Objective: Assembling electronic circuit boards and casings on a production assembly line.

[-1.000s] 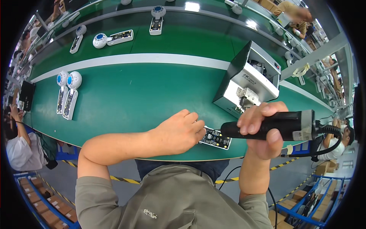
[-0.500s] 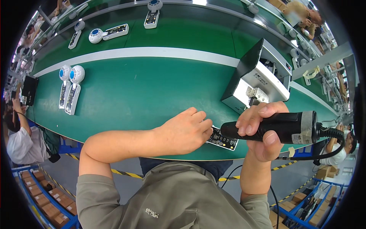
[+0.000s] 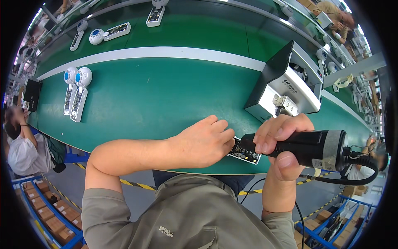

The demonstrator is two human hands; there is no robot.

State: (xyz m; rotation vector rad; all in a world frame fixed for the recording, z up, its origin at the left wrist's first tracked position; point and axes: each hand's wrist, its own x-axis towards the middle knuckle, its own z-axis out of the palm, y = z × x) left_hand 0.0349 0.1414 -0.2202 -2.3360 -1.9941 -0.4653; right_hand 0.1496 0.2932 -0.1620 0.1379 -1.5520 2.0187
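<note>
Lying near the front edge of the green bench (image 3: 157, 99), between the two hands: a slim white-cased board unit (image 3: 248, 155), circuitry face up, one end covered by the left hand (image 3: 207, 141). Probably light, stiff along the casing, fragile across the bare components (tiny parts in plain view, likely easy to scuff or chip). Best gripped by the long white side walls, clear of the circuitry; smooth plastic, perhaps a little slippery, so better steadied flat on the bench.

Left fingers curled close together at the covered end; tips hidden, so cannot tell whether pinching anything. Right hand (image 3: 286, 126) wrapped firmly round a black corded tool (image 3: 309, 145), apparently a powered driver, likely heavier than the unit and best held by the thick barrel. Nose aimed left, overlapping the board in view; contact impossible to tell.

Behind the tool, a silver-and-black box (image 3: 286, 81). Far to the left, two round-headed white units (image 3: 78, 101) side by side. Beyond, a long white strip (image 3: 166, 52) across the bench.
</note>
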